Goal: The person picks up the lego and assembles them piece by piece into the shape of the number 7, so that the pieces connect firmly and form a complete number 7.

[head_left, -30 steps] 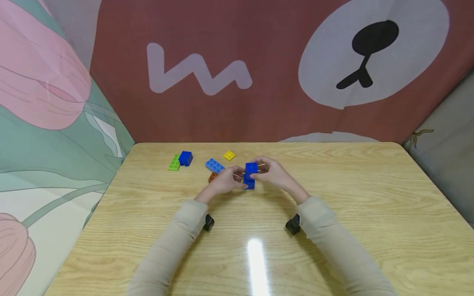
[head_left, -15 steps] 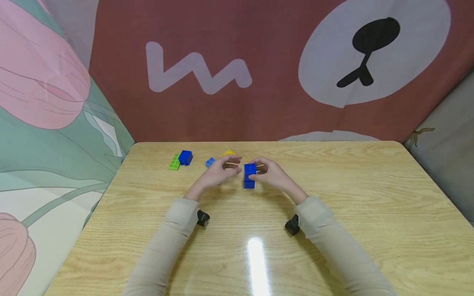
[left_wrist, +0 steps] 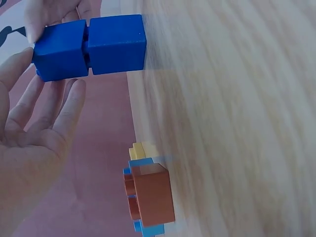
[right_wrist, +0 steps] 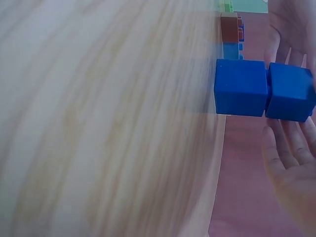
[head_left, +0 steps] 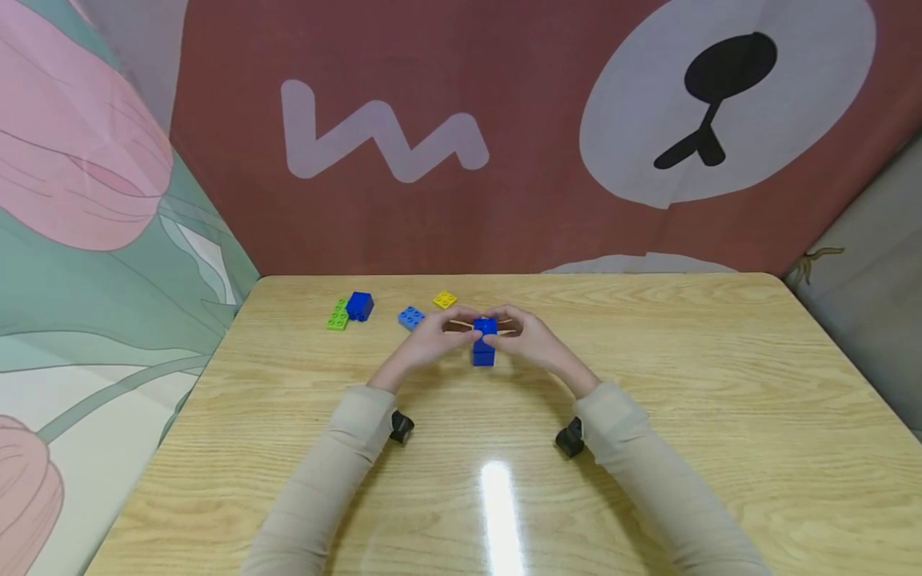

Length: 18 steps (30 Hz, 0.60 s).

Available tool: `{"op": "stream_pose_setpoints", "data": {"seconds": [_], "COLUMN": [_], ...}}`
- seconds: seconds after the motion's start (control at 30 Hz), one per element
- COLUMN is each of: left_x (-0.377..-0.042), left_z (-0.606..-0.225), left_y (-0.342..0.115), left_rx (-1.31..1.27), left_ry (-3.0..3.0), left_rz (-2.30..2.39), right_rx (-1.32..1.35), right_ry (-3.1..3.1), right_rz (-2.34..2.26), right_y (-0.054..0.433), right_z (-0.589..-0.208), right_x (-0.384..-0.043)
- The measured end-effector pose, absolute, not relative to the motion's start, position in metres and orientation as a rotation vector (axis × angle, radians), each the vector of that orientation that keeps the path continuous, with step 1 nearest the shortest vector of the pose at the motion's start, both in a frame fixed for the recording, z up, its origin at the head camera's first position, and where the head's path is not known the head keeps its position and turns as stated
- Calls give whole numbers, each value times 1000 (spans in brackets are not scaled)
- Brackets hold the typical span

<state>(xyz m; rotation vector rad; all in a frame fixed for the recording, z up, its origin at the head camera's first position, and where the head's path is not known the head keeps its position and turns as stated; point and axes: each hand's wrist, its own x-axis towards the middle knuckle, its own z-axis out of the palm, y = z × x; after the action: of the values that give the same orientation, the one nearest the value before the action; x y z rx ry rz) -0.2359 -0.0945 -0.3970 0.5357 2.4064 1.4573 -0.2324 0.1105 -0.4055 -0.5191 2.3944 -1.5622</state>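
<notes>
Two blue toy bricks stand one on the other near the middle of the table. The lower brick (left_wrist: 117, 44) rests on the wood. The upper brick (left_wrist: 60, 51) sits slightly tilted on it, with a narrow gap between them in both wrist views. From the left, my left hand (head_left: 430, 338) holds the upper brick, thumb on the near side and fingers behind. My right hand (head_left: 529, 334) grips the same brick from the right, its thumb also on the near face. The fingertips behind the brick are partly hidden in the head view.
Left of the stack lie a light blue brick (head_left: 411, 318), a yellow brick (head_left: 445, 299), a green brick (head_left: 337, 315) and another dark blue brick (head_left: 360, 306). An orange-brown brick (left_wrist: 154, 195) is hidden behind my left hand in the head view. A printed cloth (head_left: 533, 232) rises behind the table.
My left hand let go of the stack and drew back to the left, then came back to hold the upper brick. My right hand has stayed on that brick.
</notes>
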Motion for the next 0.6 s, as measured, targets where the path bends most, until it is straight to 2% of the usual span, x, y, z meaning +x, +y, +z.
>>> {"op": "stream_pose_setpoints", "data": {"seconds": [0.6], "left_x": [-235], "left_z": [-400], "left_y": [-98], "left_rx": [545], "left_ry": [2323], "left_rz": [1520], "right_rx": [-515], "right_ry": [2413], "right_rz": [-1585], "right_y": [111], "right_z": [-405], "right_x": [-230]}}
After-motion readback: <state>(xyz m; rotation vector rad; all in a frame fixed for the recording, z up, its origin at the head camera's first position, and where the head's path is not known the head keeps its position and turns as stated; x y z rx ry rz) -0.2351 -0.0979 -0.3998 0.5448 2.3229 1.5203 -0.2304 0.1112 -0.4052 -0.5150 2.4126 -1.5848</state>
